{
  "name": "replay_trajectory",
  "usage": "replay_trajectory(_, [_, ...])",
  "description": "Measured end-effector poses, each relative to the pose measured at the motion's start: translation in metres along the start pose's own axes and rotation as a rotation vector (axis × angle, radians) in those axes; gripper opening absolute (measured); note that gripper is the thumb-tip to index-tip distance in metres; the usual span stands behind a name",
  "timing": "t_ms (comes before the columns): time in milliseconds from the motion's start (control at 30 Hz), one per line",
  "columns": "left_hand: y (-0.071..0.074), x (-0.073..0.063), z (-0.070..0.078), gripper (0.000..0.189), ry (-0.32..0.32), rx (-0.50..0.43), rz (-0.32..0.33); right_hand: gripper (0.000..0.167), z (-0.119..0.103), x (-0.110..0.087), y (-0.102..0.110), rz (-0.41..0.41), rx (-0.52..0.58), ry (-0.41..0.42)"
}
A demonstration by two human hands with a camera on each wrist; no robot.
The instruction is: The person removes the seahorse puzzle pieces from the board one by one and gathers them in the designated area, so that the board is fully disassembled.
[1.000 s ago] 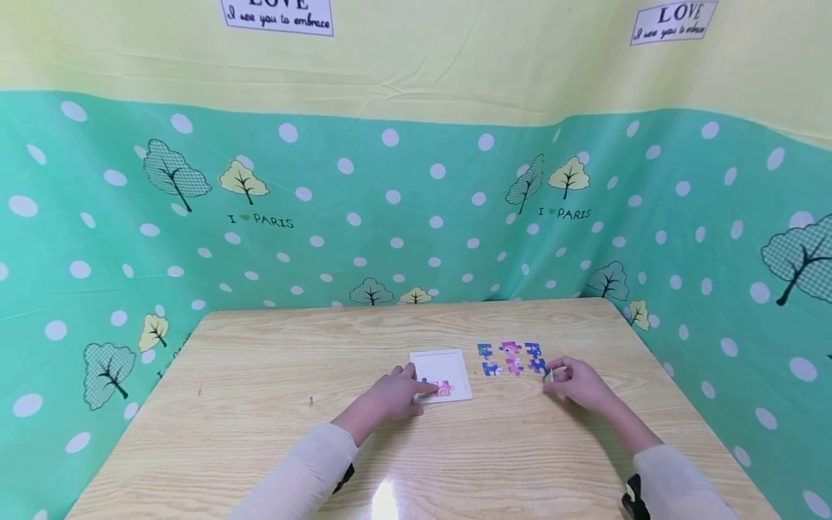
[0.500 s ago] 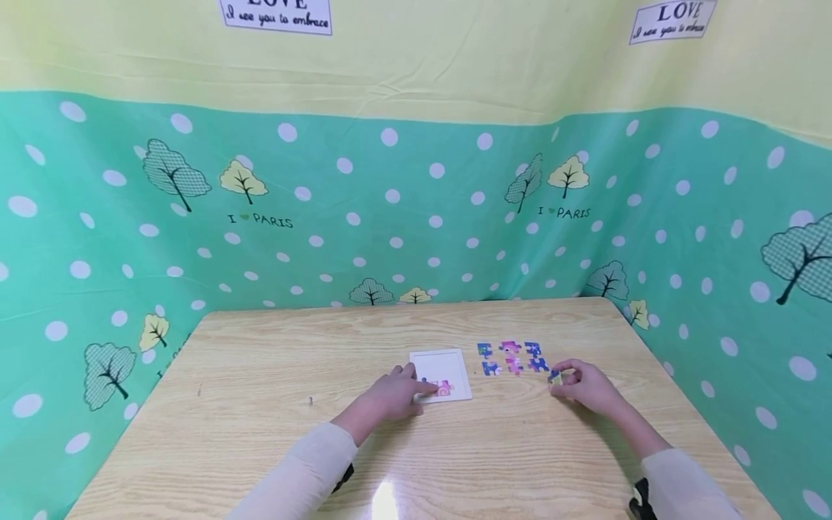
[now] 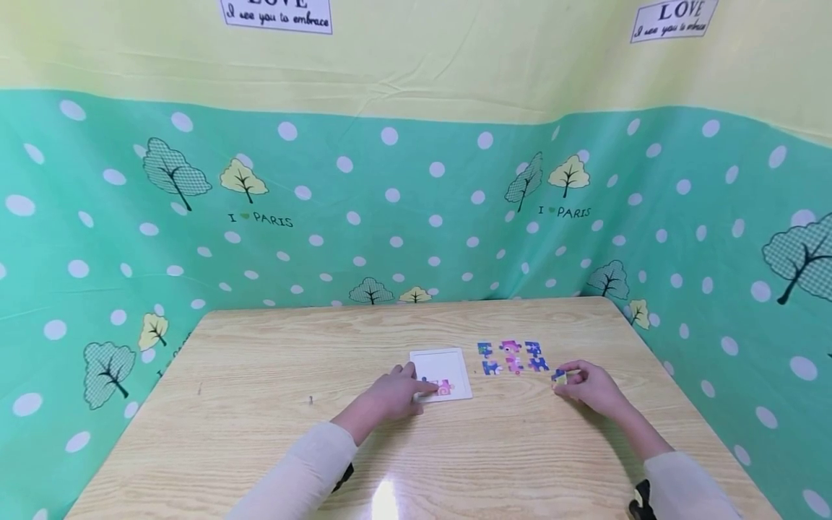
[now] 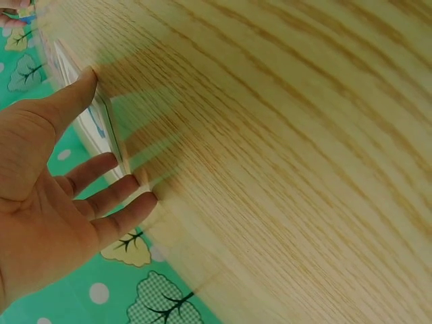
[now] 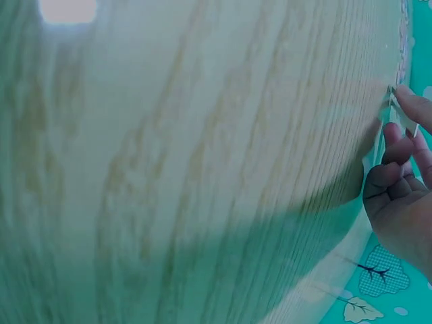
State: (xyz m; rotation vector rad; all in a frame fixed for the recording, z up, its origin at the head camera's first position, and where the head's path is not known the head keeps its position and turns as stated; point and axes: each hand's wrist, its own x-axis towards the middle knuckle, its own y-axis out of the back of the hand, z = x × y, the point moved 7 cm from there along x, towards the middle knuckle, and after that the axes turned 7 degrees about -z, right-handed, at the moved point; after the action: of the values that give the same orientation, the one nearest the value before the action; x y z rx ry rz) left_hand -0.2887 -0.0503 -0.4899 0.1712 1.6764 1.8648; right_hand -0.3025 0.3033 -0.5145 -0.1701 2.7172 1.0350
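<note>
In the head view my left hand (image 3: 393, 394) lies over the left side of a white puzzle tray (image 3: 456, 367), its index finger extended onto pink puzzle pieces (image 3: 445, 388) along the tray's near edge. Its other fingers stay spread and relaxed by the tray rim, as the left wrist view shows. To the right, my right hand (image 3: 593, 387) pinches a blue and yellow puzzle piece (image 3: 558, 377) between thumb and fingers. From the right wrist only the thin pale edge of this piece (image 5: 403, 116) shows.
Between the tray and my right hand lie several loose puzzle pieces in rows, among them a pink one (image 3: 510, 347) and a blue one (image 3: 538, 364). A wooden table (image 3: 312, 339) bears everything. Green dotted curtain (image 3: 390, 195) hangs behind and at the sides.
My right hand has drawn slightly right, away from the loose pieces, and the pinched puzzle piece has turned so its printed face shows. The left hand has kept its place on the tray.
</note>
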Motion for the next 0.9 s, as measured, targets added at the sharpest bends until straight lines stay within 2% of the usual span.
replay_trajectory(500, [-0.0004, -0.0002, -0.0003, 0.045, -0.002, 0.007, 0.003, 0.053, -0.0008, -0.0005, 0.0001, 0.004, 0.015, 0.004])
replay_trajectory(900, [-0.0011, 0.0013, -0.0007, 0.046, 0.006, 0.013, -0.003, 0.044, -0.0057, 0.002, -0.0034, -0.035, -0.066, 0.04])
